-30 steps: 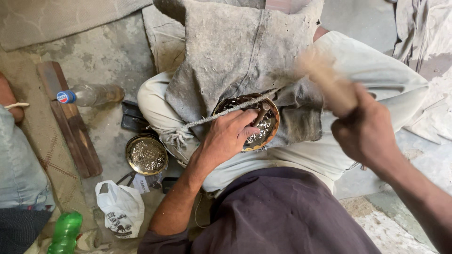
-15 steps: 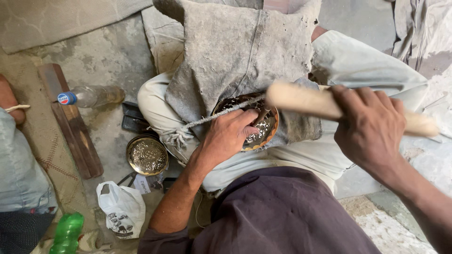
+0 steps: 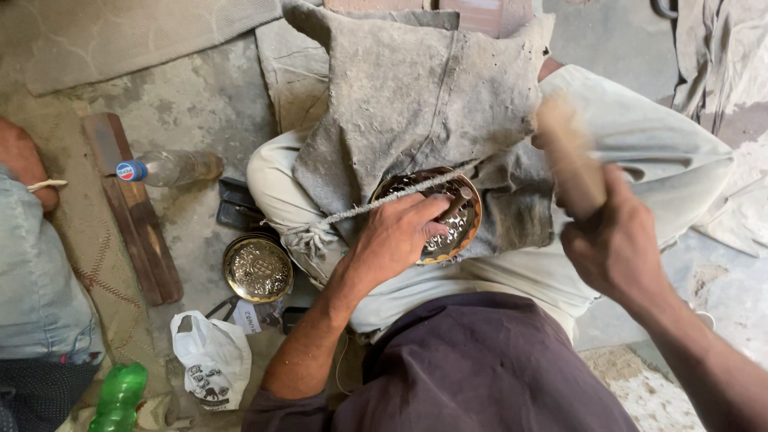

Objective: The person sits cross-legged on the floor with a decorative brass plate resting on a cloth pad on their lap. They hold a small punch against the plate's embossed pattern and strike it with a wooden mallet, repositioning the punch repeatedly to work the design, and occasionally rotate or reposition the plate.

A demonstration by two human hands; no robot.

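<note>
A round embossed metal plate [image 3: 462, 232] lies on a grey cloth [image 3: 416, 96] over my lap, with a thin cord [image 3: 376, 204] stretched across it. My left hand [image 3: 396, 236] rests on the plate and pinches a small metal punch [image 3: 458, 202] upright against it. My right hand [image 3: 612, 248] is raised to the right and grips a wooden mallet [image 3: 570, 156], which is blurred with motion and lifted above the plate.
A second round embossed plate [image 3: 258, 268] lies on the floor at my left knee. Nearby are a wooden plank [image 3: 132, 208], a lying plastic bottle [image 3: 172, 168], a white plastic bag [image 3: 210, 358], a green bottle [image 3: 118, 396]. Another person's arm [image 3: 24, 164] is at far left.
The mallet swung down to level over the plate half a second ago and is now lifted again. My left hand has stayed on the plate with the punch.
</note>
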